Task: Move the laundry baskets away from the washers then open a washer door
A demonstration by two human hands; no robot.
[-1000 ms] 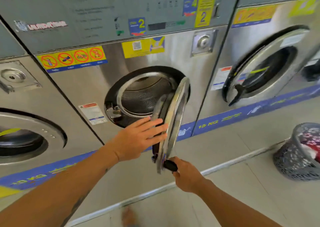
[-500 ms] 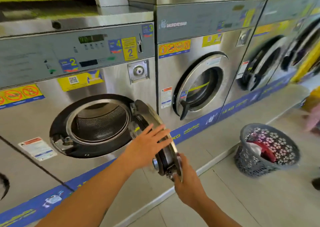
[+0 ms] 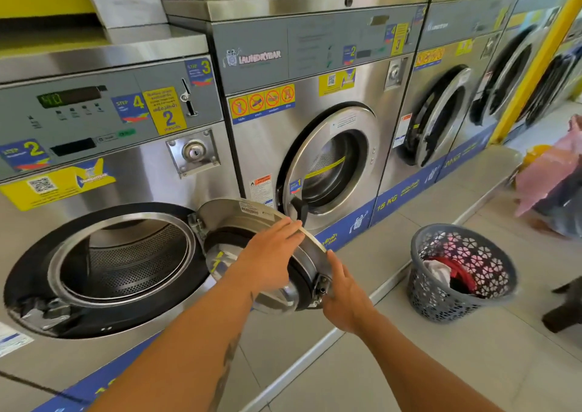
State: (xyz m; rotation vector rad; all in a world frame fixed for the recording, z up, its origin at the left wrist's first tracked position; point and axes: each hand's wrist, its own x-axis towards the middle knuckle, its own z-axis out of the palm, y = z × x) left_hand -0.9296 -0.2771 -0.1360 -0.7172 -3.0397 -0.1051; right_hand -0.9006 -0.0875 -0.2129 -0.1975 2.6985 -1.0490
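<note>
The right hand (image 3: 343, 298) has its fingers out of sight behind the rim of the door (image 3: 252, 219), lower centre. The laundry basket (image 3: 441, 298) hides most of its clothes behind its wall. At the right edge, a pink bag (image 3: 548, 175) is blurred and cut off, as is a dark shape (image 3: 563, 314) below it.
</note>
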